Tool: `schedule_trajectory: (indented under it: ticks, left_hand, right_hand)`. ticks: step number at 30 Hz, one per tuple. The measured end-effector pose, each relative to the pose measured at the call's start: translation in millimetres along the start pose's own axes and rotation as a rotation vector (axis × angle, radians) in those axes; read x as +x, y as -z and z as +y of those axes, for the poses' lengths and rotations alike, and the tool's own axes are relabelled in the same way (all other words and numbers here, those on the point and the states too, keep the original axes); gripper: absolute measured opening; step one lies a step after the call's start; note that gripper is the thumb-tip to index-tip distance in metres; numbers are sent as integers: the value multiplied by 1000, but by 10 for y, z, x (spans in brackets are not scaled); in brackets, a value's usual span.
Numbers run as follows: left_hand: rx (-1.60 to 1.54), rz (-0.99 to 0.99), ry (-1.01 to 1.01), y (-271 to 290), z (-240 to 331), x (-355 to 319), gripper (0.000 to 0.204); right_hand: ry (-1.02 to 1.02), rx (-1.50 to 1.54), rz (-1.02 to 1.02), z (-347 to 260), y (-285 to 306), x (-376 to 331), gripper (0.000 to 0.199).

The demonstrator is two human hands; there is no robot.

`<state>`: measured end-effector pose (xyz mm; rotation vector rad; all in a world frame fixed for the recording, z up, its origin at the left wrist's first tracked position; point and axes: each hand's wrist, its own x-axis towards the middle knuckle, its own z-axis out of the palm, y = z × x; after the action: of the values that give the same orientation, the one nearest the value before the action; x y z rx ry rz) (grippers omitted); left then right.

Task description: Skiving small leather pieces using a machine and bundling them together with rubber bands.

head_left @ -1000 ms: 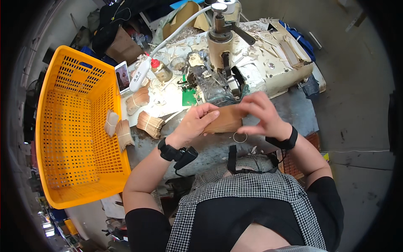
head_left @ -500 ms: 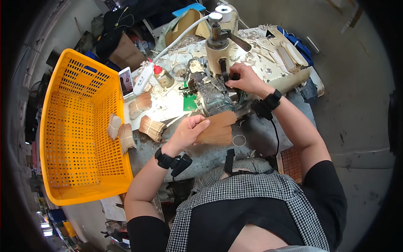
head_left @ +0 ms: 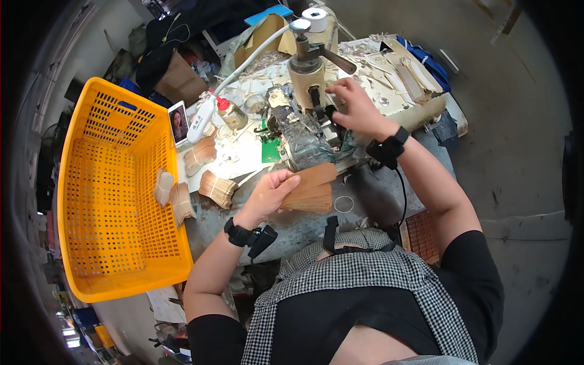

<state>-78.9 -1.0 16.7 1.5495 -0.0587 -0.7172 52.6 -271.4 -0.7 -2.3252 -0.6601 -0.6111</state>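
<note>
- The left hand (head_left: 266,196) is closed on a stack of thin brown leather-like strips (head_left: 309,204), thumb on top and fingers beneath, gripping the left end.
- The stack sits above the near part of the grey worktop (head_left: 286,237), in front of the person; whether its underside touches the worktop cannot be told.
- Its long axis runs rightward from the left hand, free ends pointing away from the palm. The top strip (head_left: 317,174) is fanned apart from the rest, angled up and right toward the machine with a cream cylindrical column and dark metal lever (head_left: 307,85).
- The right hand (head_left: 360,112) lies beyond the stack and to its right, clearly apart from it, so the left hand is the nearer one. Its thumb and fingers are bent and parted, with nothing visible between them, beside the machine's lower metal parts; contact there cannot be told.
- A thin pale ring (head_left: 344,204) lies on the worktop just right of the stack's free ends.
- Left of the left hand lies a banded bundle of tan strips (head_left: 218,188); farther left stands a yellow perforated plastic basket (head_left: 125,277).
</note>
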Motion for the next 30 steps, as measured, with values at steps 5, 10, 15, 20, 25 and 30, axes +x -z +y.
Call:
schedule_trajectory:
  ticks: [5, 10, 15, 20, 25, 30]
  left_hand:
    - [-13, 1, -7, -30, 28, -12, 22]
    - [-67, 67, -91, 118, -73, 127, 22]
    - [-66, 108, -34, 222, 137, 163, 22]
    - [-3, 97, -12, 316, 185, 357, 22]
    - [27, 65, -7, 244, 266, 461, 21]
    - [-86, 15, -87, 214, 243, 422, 16]
  right_hand:
    - [-220, 258, -239, 74, 17, 161, 22]
    - [-80, -138, 255, 275, 3, 54, 11]
    - [36, 31, 173, 24, 105, -192, 12]
    - [84, 269, -26, -231, 288, -399, 33]
    - [314, 49, -113, -365, 262, -405, 51]
    - [291, -56, -62, -272, 108, -458, 44]
